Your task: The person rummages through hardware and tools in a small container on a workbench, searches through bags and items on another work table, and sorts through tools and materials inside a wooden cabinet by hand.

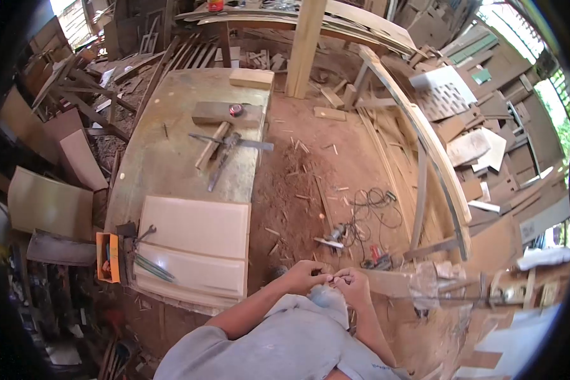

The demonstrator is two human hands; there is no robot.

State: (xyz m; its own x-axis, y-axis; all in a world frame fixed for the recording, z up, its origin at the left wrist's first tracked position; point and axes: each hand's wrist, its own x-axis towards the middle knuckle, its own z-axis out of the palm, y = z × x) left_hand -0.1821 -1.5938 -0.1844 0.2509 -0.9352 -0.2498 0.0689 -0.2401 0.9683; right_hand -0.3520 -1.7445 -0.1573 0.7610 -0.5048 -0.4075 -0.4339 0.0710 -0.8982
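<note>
One pale-blue bundle (323, 296) lies against the shirt (285, 342), just below the fingertips. Left hand (305, 277) and right hand (353, 286): fingers curled, tips pinched closed and meeting, presumably for fine control; any held item too small to tell. Grinder (333, 237) on floor; panels (199, 223) lie flat on workbench (164, 145), likely for support.

pinched item (333, 279) too small to tell, red container (215, 6) cut off

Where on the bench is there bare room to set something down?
Workbench: the strip between the metal rule and pale panel, and the patch beyond the dark wood block, on its left. Crowded: around the rule, and the near-left corner by the wrench and orange box.
</note>
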